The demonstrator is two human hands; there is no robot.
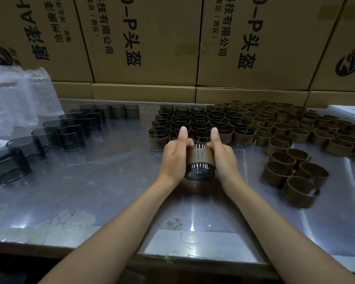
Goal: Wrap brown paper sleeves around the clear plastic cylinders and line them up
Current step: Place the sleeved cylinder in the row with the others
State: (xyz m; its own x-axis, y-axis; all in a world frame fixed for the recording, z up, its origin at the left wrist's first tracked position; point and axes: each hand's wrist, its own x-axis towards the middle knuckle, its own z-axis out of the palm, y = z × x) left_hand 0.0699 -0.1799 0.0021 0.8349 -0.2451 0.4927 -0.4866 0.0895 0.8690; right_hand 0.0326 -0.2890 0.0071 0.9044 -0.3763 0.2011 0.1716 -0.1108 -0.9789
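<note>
While left hand [175,155] and right hand [223,154] clasp the cylinder [199,171], risks skewing its sleeve [199,155] or toppling the lined-up rows [199,121].

- Smoky grey, see-through: bare cylinders [70,130] at left.
- Matte brown: sleeve [200,155] round the held cylinder [199,171], dark and glossy with white glints at its near end.
- Brown bands over dark rims: wrapped block [199,121], far centre.
- Tan-brown: loose sleeves [295,140] at right.
- Dull silver-grey with pale glare patches: table [111,181].
- Tan with black printed characters and logos: boxes [152,37], far.
- Milky white, dotted: bubble wrap [14,95], far left.
</note>
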